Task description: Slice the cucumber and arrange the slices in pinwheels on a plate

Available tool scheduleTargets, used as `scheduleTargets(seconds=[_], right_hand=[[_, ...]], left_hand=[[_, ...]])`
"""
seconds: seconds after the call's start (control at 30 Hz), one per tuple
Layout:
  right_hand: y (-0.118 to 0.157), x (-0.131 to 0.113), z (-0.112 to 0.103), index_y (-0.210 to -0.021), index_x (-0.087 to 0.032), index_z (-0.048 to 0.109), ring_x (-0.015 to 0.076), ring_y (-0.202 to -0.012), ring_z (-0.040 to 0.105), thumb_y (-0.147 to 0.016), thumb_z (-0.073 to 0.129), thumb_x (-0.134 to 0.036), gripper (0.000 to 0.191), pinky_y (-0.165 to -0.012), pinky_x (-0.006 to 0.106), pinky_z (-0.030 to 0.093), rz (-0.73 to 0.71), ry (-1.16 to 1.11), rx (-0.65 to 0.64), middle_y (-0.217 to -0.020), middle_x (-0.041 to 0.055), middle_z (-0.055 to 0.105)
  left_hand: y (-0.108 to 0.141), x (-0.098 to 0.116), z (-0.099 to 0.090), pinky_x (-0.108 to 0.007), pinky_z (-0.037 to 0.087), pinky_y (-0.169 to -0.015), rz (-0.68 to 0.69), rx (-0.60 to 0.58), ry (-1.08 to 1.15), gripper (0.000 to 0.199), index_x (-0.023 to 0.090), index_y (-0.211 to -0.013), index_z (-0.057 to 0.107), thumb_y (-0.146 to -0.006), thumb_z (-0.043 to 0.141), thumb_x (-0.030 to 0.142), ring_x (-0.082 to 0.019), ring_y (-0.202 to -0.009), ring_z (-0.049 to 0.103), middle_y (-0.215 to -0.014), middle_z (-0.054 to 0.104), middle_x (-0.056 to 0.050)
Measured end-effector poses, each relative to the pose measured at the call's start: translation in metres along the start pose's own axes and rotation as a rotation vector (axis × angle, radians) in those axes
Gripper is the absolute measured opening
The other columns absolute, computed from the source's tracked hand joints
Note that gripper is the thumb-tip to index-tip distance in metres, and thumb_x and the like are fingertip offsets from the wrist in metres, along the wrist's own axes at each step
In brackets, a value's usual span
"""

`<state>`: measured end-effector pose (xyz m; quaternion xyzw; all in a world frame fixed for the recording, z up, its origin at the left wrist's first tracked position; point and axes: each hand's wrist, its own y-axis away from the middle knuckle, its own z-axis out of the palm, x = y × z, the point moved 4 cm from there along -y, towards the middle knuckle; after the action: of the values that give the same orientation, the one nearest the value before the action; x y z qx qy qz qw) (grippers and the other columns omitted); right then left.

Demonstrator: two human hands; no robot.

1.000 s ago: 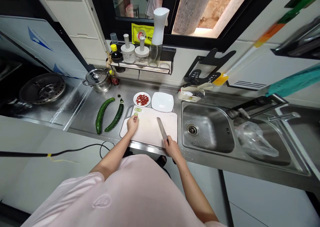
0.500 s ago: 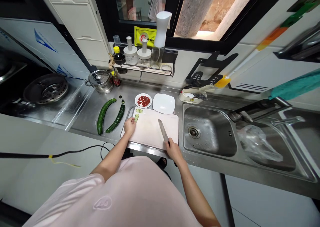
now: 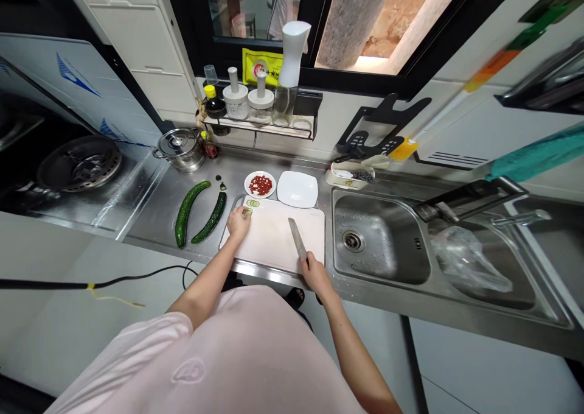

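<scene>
My right hand (image 3: 314,274) grips the handle of a kitchen knife (image 3: 297,238), its blade pointing away from me over the cutting board (image 3: 274,237). At the board's left edge my left hand (image 3: 238,223) is closed, its fingertips around some cucumber slices (image 3: 247,212) and partly hiding them. Just beyond, several more thin cucumber slices (image 3: 252,203) overlap in a short row. Left of the board lie a long curved cucumber (image 3: 188,213) and a cut cucumber (image 3: 210,219), with small dark end pieces (image 3: 222,186) behind them.
Behind the board stand a plate of chopped red pieces (image 3: 260,185) and a bare white plate (image 3: 297,189). A sink (image 3: 381,237) is on the right. A lidded pot (image 3: 179,149) and a frying pan (image 3: 79,163) stand left. A spice rack (image 3: 260,126) hangs above.
My left hand has moved slightly away from me along the board's left edge, covering more of the nearer slices. My right hand and the knife stay nearly still.
</scene>
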<state>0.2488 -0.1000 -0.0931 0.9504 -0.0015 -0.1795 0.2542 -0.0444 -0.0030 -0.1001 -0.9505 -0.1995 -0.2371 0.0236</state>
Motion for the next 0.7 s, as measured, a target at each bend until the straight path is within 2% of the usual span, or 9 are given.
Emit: scheduleTargets(seconds=[0.2,0.33,0.57,0.7], right_hand=[[-0.001,-0.001,0.001,-0.110,-0.019,0.045,0.0189,-0.082,0.060,-0.098,0.029,-0.033,0.024,-0.061,0.024,0.028,0.008,0.041,-0.003,-0.090,0.0078,0.066],[-0.001,-0.003,0.002,-0.110,-0.019,0.044,0.0194,-0.083,0.061,-0.098,0.028,-0.033,0.024,-0.060,0.025,0.027,0.015,0.061,0.005,-0.091,0.0074,0.066],[-0.001,-0.001,0.005,-0.110,-0.019,0.043,0.0189,-0.083,0.061,-0.098,0.028,-0.032,0.024,-0.061,0.025,0.027,0.016,0.048,0.012,-0.091,0.0080,0.066],[-0.002,-0.001,0.006,-0.111,-0.019,0.043,0.0194,-0.082,0.061,-0.098,0.028,-0.032,0.024,-0.062,0.025,0.028,0.002,0.037,0.011,-0.091,0.0087,0.066]], left_hand=[[-0.026,0.023,0.009,-0.038,0.038,-0.091,0.112,-0.083,-0.110,0.041,0.026,-0.122,0.056,-0.081,0.052,0.027,-0.028,-0.108,0.049,-0.113,0.056,-0.011],[-0.035,0.030,0.014,-0.040,0.037,-0.090,0.157,-0.080,-0.181,0.035,0.024,-0.116,0.060,-0.083,0.048,0.026,-0.028,-0.108,0.048,-0.111,0.056,-0.012],[-0.044,0.032,0.019,-0.035,0.039,-0.087,0.166,-0.093,-0.178,0.028,0.021,-0.107,0.063,-0.083,0.049,0.022,-0.026,-0.106,0.050,-0.109,0.058,-0.012],[-0.049,0.031,0.019,-0.030,0.040,-0.083,0.126,-0.109,-0.126,0.022,0.021,-0.101,0.062,-0.081,0.052,0.019,-0.023,-0.103,0.051,-0.107,0.059,-0.010]])
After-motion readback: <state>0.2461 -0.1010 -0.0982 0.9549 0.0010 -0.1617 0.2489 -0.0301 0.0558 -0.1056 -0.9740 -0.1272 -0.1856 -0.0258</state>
